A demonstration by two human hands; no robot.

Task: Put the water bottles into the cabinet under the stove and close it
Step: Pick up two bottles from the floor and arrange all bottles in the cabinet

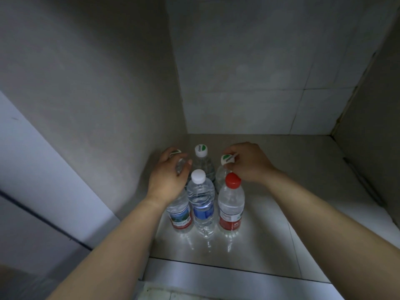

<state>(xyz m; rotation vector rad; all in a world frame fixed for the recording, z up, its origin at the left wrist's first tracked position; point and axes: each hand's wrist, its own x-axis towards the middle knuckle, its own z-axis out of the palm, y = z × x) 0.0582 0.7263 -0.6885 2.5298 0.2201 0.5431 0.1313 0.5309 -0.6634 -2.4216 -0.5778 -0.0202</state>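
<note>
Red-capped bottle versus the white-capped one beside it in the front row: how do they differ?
The red-capped bottle has a red cap and red label; the white-capped bottle has a plain white cap and blue label. The red-capped bottle stands at the front row's right end, the white-capped one in its middle. Both are clear, upright, capped, and untouched by either hand.

Home kitchen storage nook: inside of a bare cabinet (pixel 259 213) with tiled back wall (pixel 259 83), plain side panels, pale shelf floor; water bottles (pixel 201 202) grouped near left panel
</note>
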